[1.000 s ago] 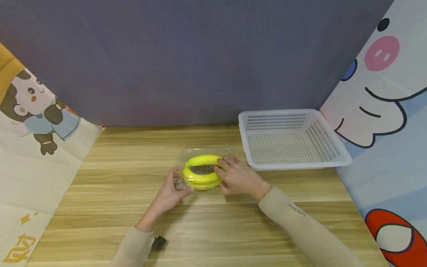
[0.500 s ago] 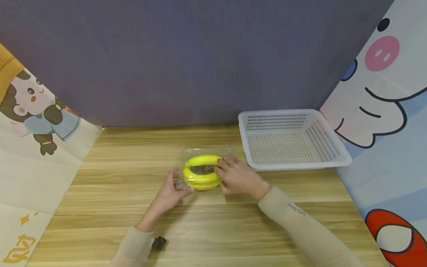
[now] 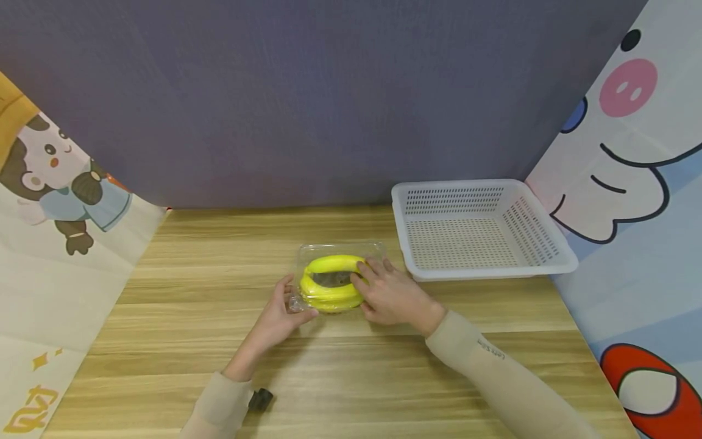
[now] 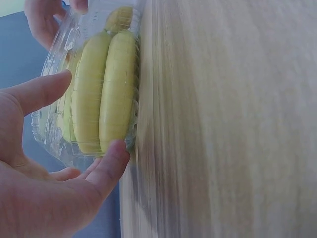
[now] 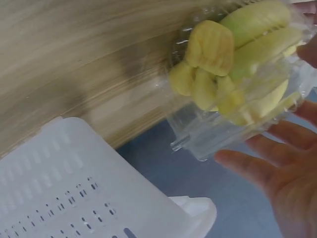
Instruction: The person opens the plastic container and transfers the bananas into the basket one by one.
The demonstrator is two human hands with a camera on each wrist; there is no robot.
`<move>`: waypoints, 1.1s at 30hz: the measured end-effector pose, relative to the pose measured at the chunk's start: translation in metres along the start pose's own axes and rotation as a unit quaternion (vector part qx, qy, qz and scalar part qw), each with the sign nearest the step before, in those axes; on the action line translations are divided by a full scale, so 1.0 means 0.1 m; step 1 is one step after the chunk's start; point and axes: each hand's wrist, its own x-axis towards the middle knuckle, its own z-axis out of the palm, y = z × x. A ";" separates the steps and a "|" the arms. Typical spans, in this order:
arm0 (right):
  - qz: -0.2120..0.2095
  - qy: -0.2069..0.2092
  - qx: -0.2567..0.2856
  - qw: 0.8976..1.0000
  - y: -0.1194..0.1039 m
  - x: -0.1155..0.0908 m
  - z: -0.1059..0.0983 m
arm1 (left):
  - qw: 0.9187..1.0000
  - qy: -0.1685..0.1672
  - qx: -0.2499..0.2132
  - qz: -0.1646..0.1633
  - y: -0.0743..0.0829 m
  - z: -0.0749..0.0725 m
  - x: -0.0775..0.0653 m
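Note:
A clear plastic clamshell box (image 3: 315,249) sits on the wooden table, holding a bunch of yellow bananas (image 3: 329,295). At its left front corner my left hand (image 3: 276,320) grips it, thumb along the front and fingers round the left end. My right hand (image 3: 397,297) lies over the right end, fingers bent onto the top and thumb down at the front side. Through the plastic, the left wrist view shows banana sides (image 4: 116,84); the right wrist view shows the stem end (image 5: 212,48). The bananas' right end is partly hidden by my right hand in the head view.
A white perforated plastic basket (image 3: 408,241) stands to the right, close by my right hand. Beside my left sleeve is a small black object (image 3: 261,399). A dark grey panel (image 3: 274,110) rises behind the table, with printed cartoon sheets on both sides.
My right hand and forearm have shifted very slightly toward me. The clamshell box, the bananas and my left hand stay practically where they were.

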 end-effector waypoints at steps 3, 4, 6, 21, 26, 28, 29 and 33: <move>0.002 -0.012 0.000 1.000 -0.01 0.00 -0.03 | 1.000 -0.001 0.000 0.001 0.00 0.00 0.00; 0.004 -0.015 0.001 1.000 -0.01 0.00 -0.03 | 1.000 -0.001 -0.001 0.000 0.00 0.00 0.00; 0.005 -0.024 0.001 1.000 -0.02 0.00 -0.04 | 1.000 -0.001 -0.004 -0.002 0.00 0.00 0.00; 0.000 -0.006 -0.011 1.000 -0.04 0.06 -0.04 | 1.000 -0.001 -0.006 0.000 -0.02 0.00 0.03; 0.001 -0.016 0.008 1.000 -0.01 0.06 -0.07 | 1.000 0.002 0.000 -0.003 -0.02 0.00 0.02; 0.005 -0.016 0.020 1.000 0.00 0.06 -0.08 | 1.000 0.003 0.005 -0.009 -0.02 0.00 0.02; 0.006 -0.015 0.025 1.000 0.01 0.06 -0.08 | 1.000 0.005 0.008 -0.010 -0.02 0.00 0.01; 0.008 -0.002 0.039 0.999 0.03 0.05 -0.08 | 1.000 0.006 0.012 -0.015 -0.01 0.00 0.01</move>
